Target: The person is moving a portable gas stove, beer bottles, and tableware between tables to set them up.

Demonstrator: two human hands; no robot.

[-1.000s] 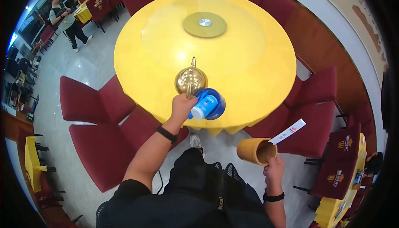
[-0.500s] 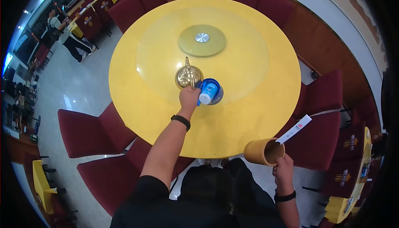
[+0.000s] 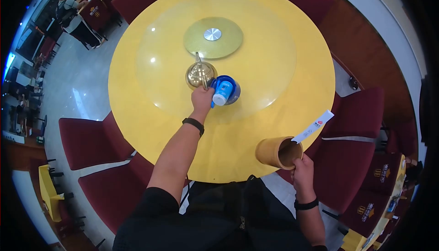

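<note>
My left hand (image 3: 201, 99) reaches over the table, closed at the handle of a shiny gold teapot (image 3: 200, 73). The teapot rests on the table with its thin spout pointing to the far side. Right beside my fingers stands a blue container (image 3: 234, 93), with a light-blue and white bottle (image 3: 222, 93) leaning in it. My right hand (image 3: 302, 170) grips the rim of a tan, bamboo-like cup (image 3: 269, 153), tilted with its mouth towards me. From the cup sticks a white paper sleeve (image 3: 313, 127) with a red mark and writing.
A large round table (image 3: 228, 146) with a yellow cover fills the middle, bearing a glass turntable (image 3: 263, 50). A small round glass base (image 3: 212, 47) with a metal hub sits towards the back. Dark red chairs (image 3: 93, 143) surround the table. A person (image 3: 75, 20) stands far left.
The view has shifted. My right hand has brought the cup left and a little up, over the table's near edge. My left hand remains at the teapot handle.
</note>
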